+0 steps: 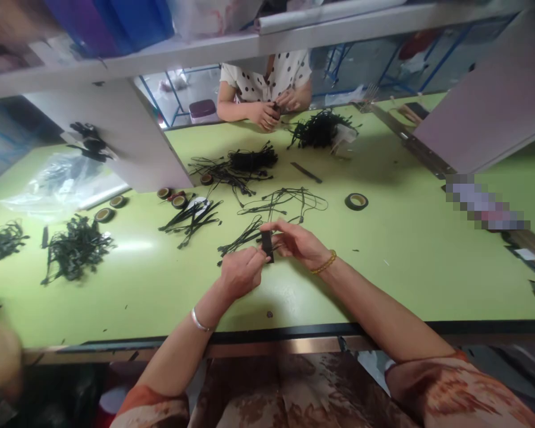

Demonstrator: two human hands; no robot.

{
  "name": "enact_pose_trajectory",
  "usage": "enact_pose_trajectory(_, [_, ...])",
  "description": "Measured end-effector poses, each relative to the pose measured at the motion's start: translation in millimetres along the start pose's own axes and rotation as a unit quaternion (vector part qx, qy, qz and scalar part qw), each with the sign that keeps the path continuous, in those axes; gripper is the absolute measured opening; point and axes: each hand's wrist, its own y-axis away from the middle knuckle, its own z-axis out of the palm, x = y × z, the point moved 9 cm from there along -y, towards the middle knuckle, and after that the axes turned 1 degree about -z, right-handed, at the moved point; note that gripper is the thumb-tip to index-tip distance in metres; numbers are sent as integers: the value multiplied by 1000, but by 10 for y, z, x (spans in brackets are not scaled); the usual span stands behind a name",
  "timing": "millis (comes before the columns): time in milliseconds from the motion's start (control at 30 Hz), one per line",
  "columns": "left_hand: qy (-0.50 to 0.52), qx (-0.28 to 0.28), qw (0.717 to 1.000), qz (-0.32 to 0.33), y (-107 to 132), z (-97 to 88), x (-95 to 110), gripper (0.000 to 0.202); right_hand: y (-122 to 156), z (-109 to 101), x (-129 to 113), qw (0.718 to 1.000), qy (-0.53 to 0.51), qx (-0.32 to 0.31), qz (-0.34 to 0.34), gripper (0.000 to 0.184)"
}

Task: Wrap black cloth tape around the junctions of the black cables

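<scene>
A short, wide strip of black tape [267,246] is stretched upright between my two hands above the green table. My left hand [242,271] pinches its lower left side, fingers curled. At its top and right side are the fingertips of my right hand [301,242], bent around it. A thin dark cable end seems to run between the right fingers, though it is mostly hidden. Just behind my hands lie a small bunch of black cables [243,236] and some loosely spread black cables [289,202].
Left of my hands are tied cables [191,220], tape rolls [103,214] and a tangled cable pile [78,249]. A black tape roll [356,201] sits to the right. Opposite, a person in a dotted top [265,80] handles something dark beside another cable heap [321,128]. Panels and an overhead shelf [205,56] frame the table.
</scene>
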Motion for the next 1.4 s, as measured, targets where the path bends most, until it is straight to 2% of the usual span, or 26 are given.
enact_pose_trajectory(100, [8,-28,1000,4,2,72,11,27,19,-31,-58,998,-31,34,-47,43])
enact_pose_trajectory(267, [25,-62,997,-46,14,160,-82,34,84,-6,-196,988,-47,59,-136,38])
enact_pose_trajectory(467, [89,-77,986,-117,13,180,-182,29,132,-22,-311,981,-35,66,-177,36])
enact_pose_trajectory(667, [98,-139,962,-212,63,308,-318,25,182,-14,-371,977,6,43,-207,34])
enact_pose_trajectory(733, [112,-139,950,-255,101,345,-392,25,206,-10,-392,975,24,41,-218,36])
enact_pose_trajectory(833, [193,-97,923,-319,152,371,-508,21,232,29,-420,971,46,19,-234,41])
enact_pose_trajectory(900, [272,-59,890,-361,186,381,-591,15,218,60,-387,972,75,0,-221,43])
enact_pose_trajectory(967, [364,-36,836,-409,229,419,-666,13,191,62,-341,972,113,-8,-205,45])
enact_pose_trajectory(1033, [465,-32,751,-468,290,493,-705,16,183,50,-351,964,147,-8,-222,43])
enact_pose_trajectory(1100, [555,-33,653,-515,335,551,-682,24,204,66,-410,946,184,-15,-268,38])
enact_pose_trajectory(1133, [588,-31,614,-525,338,559,-655,29,221,83,-442,934,206,-19,-291,34])
enact_pose_trajectory(1167, [613,-27,590,-525,324,548,-631,35,239,104,-468,922,231,-22,-310,31])
enact_pose_trajectory(1200, [629,-23,578,-519,303,532,-610,41,255,126,-485,910,256,-25,-324,28])
enact_pose_trajectory(1233, [639,-18,575,-510,283,516,-597,44,268,145,-498,899,281,-25,-334,26])
enact_pose_trajectory(1300, [637,-4,591,-495,265,499,-608,48,291,177,-516,879,326,-22,-348,24])
enact_pose_trajectory(1400, [587,33,664,-462,257,468,-697,46,311,210,-522,844,395,-14,-364,25])
